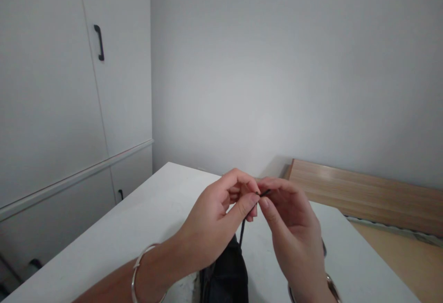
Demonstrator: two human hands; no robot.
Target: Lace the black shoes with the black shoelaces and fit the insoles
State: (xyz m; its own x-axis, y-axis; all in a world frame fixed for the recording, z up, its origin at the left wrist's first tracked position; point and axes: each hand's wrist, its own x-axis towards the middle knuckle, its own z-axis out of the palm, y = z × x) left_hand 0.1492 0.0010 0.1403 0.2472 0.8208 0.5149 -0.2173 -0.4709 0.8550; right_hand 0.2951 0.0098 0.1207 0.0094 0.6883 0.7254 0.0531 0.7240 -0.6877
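Observation:
A thin black cord rises from a black fabric item, perhaps a pouch or bag, whose lower part leaves the picture at the bottom. My left hand pinches the cord between thumb and forefinger. Close against it, my right hand pinches the same cord near its end, and a short tip sticks out toward the right. Thumbs nearly touch where the cord crosses, and any knot there is too small to make out. Both hands are above the white table.
White cabinets with a dark handle stand at the left. Behind the table is a plain pale wall. A wooden board, like a headboard, runs along the right, with a tan surface below it. A small dark object shows partly behind my right hand.

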